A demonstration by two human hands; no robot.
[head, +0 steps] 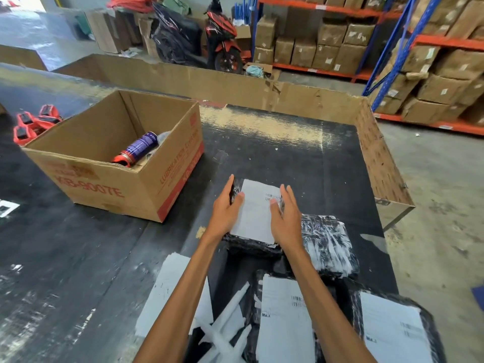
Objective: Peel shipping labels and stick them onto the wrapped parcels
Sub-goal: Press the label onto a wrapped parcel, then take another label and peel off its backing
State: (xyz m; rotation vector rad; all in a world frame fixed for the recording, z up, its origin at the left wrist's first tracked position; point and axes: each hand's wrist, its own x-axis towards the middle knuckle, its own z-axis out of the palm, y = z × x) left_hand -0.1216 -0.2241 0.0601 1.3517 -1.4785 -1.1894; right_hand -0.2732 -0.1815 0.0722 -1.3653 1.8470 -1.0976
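Parcel, black plastic-wrapped [251, 244] | on dark surface [288, 158], long axis away from body | white paper shipping label [258, 213] on top | left hand [226, 209], right hand [286, 218] flanking, equally near | grip: fingers spread, pressing, grasping nothing

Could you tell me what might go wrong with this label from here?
The label overhangs the parcel at its near edge, so that edge may hang loose or fold. The wrap is wrinkled, so bubbles could cross the barcode. Both hands press the sides only; the middle may lift.
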